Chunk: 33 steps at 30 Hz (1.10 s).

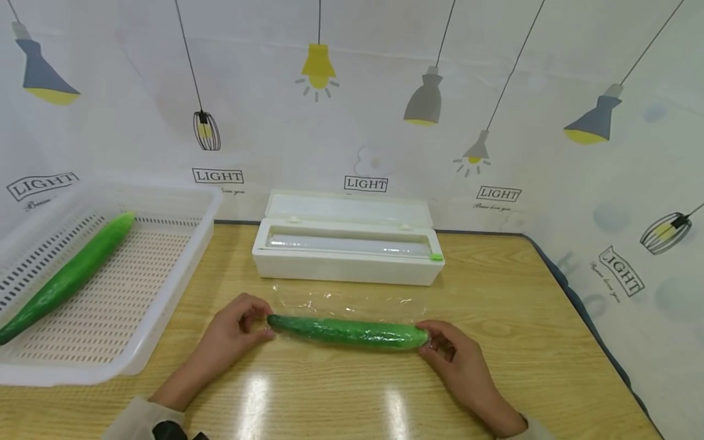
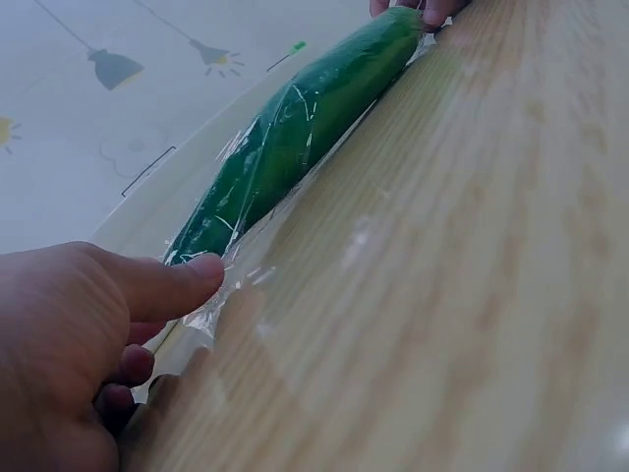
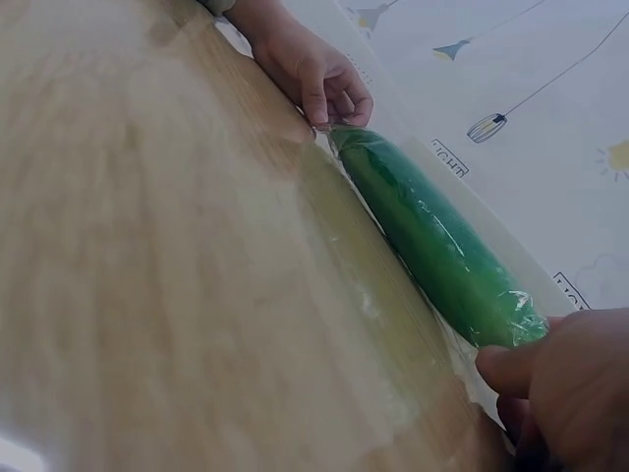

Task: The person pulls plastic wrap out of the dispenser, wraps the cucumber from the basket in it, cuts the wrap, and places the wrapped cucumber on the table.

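Head view: at lower centre, the left hand [image 1: 233, 327] and right hand [image 1: 456, 360] pinch the ends of a long green cucumber wrapped in clear film [image 1: 349, 332], lying on the wooden table [image 1: 550, 342] before a white film dispenser box [image 1: 346, 250].

Left wrist view: the left hand's fingers [image 2: 172, 285] pinch film at the cucumber's near end, lower left.

Right wrist view: the right hand's fingers [image 3: 511, 369] grip the film at lower right.
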Available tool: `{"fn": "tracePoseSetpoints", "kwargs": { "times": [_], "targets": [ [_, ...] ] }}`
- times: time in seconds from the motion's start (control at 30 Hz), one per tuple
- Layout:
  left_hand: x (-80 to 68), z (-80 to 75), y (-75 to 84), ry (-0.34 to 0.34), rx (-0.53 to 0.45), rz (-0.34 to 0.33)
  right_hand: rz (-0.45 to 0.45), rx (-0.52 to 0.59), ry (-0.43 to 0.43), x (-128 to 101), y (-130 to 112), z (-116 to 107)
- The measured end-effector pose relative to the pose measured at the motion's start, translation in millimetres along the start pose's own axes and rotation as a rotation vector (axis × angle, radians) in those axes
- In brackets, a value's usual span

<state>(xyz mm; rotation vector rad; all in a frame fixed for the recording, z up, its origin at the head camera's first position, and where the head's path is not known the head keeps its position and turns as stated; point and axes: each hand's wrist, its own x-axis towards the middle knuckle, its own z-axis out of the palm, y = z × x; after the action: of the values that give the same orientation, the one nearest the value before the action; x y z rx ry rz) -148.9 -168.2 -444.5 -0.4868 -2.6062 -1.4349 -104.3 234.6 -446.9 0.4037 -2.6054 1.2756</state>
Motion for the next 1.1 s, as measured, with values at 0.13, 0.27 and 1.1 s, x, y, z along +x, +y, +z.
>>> {"fn": "tracePoseSetpoints", "kwargs": {
  "times": [0.13, 0.27, 1.1],
  "targets": [
    [0.3, 0.7, 0.0, 0.006, -0.001, -0.013, 0.008, -0.018, -0.009, 2.7, 0.8, -1.1],
    [1.9, 2.4, -2.1, 0.01, 0.034, 0.011, 0.006, -0.016, -0.01, 4.0, 0.6, -2.4],
    [3.1, 5.4, 2.1, -0.007, 0.097, -0.011, -0.023, -0.06, -0.098, 8.0, 7.4, -8.5]
  ]
}}
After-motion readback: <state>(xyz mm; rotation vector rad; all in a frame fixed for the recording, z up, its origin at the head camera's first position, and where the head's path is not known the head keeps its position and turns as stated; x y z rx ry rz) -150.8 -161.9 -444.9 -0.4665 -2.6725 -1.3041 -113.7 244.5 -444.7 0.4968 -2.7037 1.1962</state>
